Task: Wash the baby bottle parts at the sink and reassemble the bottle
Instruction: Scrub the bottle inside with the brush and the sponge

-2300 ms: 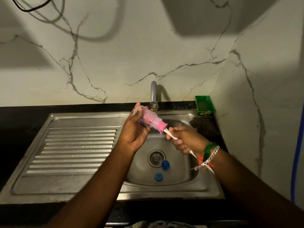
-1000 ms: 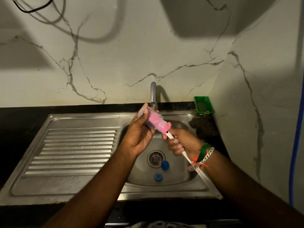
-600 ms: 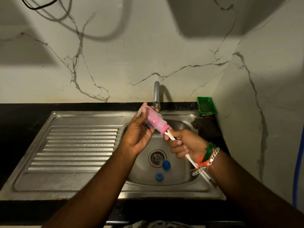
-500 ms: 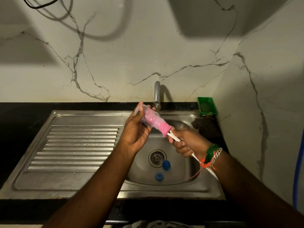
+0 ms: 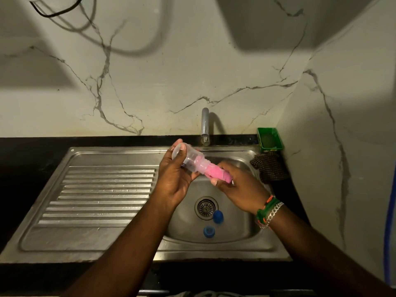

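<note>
My left hand grips a clear baby bottle tilted on its side above the sink basin, mouth toward the right. A pink sponge brush sticks partly out of the bottle's mouth. My right hand holds the brush just at the pink sponge; the brush's handle is hidden under that hand. Two blue bottle parts lie in the basin: one beside the drain, the other nearer the front wall.
The tap stands behind the basin, with no water seen running. A ribbed steel drainboard spreads to the left. A green tray and a dark scrubbing cloth sit at the back right corner by the marble wall.
The pink brush has come mostly out of the bottle toward the right. My right hand has slid up from the white handle to the sponge itself.
</note>
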